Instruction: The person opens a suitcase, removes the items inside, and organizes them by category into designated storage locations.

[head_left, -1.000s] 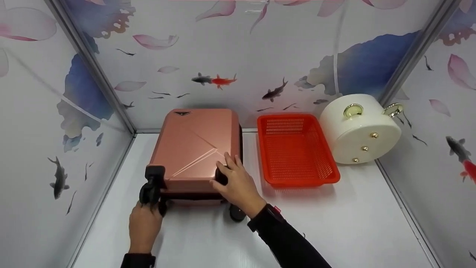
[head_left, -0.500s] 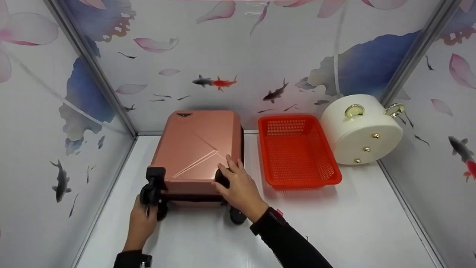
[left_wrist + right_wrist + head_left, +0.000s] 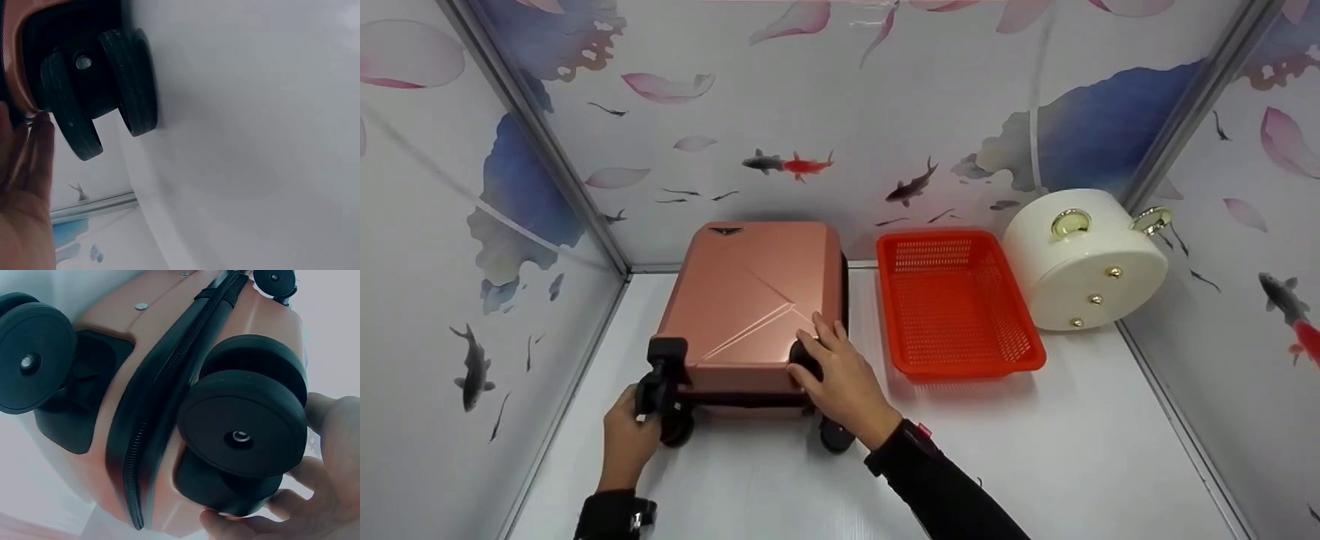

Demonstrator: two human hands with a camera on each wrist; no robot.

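Inside a booth of white walls (image 3: 840, 90) printed with petals and fish, looked down on a white floor (image 3: 997, 450). Found a pink suitcase (image 3: 757, 292) there, lying flat left of centre near the back wall, its wheeled end toward the person. Noticed next a white rounded case (image 3: 1080, 255) with gold-coloured rings and studs, at the far right, then a red basket (image 3: 960, 300) with perforated sides, between case and suitcase.

Saw the right hand (image 3: 851, 390) cupped round the upper right wheel (image 3: 242, 424) of the suitcase, gripping it with thumb on one side and fingers on the other. Saw the left hand (image 3: 630, 435) at the upper left wheel (image 3: 655, 394), with fingertips lost behind it in the head view; could not tell whether closed on that wheel or merely resting there. Made out, from the left wrist, fingers stretched to the shell's edge, just beside the lower left wheel (image 3: 124, 84), a twin wheel touching the floor.

Judged the step in hand to be holding or perhaps turning the wheels. Judged the next move to call for even pressure from both hands, to avoid swinging the suitcase toward the basket.
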